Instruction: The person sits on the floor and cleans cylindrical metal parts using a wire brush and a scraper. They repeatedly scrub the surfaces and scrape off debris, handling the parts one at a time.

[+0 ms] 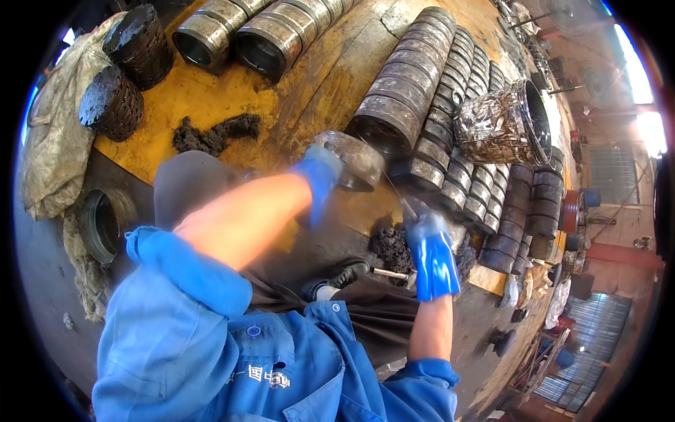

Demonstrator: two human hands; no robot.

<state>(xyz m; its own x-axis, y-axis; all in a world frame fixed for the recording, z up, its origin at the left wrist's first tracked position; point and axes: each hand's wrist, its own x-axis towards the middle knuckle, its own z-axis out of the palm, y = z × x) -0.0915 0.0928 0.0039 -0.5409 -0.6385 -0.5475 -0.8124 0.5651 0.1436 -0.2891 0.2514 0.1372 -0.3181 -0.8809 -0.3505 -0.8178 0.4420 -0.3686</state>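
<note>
My left hand (320,174), in a blue glove, is closed on the near left side of a short dark metal ring (362,163). The ring is tilted in front of the open end of a long row of similar metal rings (404,84). My right hand (426,235), in a shiny blue glove, is closed around a thin rod-like tool (402,198) that points up toward the ring. Motion blurs the tool, so its exact kind is unclear. Below, between my hands, lies a clump of dark shavings (391,246).
More ring rows (464,141) lie to the right, under a bucket (496,125) caked with residue. Two perforated dark cylinders (112,105) stand at the left, near dark debris (214,133) on the yellow surface (151,144). A larger ring (105,224) sits lower left.
</note>
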